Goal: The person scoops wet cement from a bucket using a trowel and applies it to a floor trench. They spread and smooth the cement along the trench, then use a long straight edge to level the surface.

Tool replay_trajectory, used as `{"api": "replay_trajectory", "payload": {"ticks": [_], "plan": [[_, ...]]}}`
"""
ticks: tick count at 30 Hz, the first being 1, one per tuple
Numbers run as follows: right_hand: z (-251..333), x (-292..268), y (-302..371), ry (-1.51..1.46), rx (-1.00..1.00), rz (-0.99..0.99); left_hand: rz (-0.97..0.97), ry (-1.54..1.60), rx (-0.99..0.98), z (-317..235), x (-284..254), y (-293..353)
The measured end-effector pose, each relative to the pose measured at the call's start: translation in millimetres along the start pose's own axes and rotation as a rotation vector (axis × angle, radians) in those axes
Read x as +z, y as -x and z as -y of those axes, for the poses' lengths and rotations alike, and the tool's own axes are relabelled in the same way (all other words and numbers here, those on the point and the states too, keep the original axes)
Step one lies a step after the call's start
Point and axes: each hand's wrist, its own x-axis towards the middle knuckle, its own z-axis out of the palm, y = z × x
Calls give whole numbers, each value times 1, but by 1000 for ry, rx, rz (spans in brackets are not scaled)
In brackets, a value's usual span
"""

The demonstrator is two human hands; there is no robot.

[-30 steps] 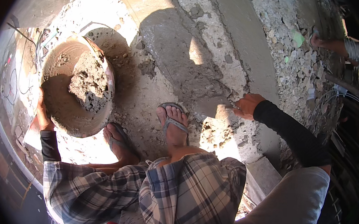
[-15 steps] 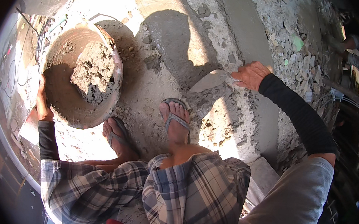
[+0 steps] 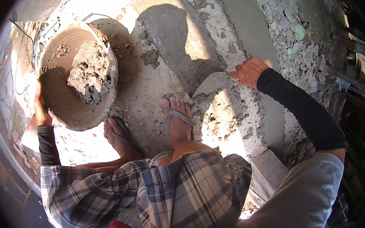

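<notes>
The left hand grips the rim of the pan of wet mix on the floor, the right hand holds a trowel by the toes, so the pan could tip and spill.

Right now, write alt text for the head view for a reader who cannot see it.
A squatting person's right hand holds a trowel over rough, mortar-strewn ground, while the left hand grips the rim of a round pan that holds a lump of wet mortar. Sandalled feet and checked shorts fill the lower middle.
</notes>
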Motion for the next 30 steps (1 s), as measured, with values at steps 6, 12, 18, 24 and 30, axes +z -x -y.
{"api": "replay_trajectory", "payload": {"ticks": [6,12,18,24,30], "plan": [[12,24,83,-30,137,-92,12,56,-97,-11,9,6],[165,75,30,-887,577,-369,-25,6,-1,-12,20,8],[274,122,-29,-1256,1070,-518,-9,90,-158,-29,16,13],[315,173,52,-1500,1386,-315,-23,58,-75,-23,10,10],[272,79,-39,-1245,950,-637,73,125,-152,-33,34,15]]}}
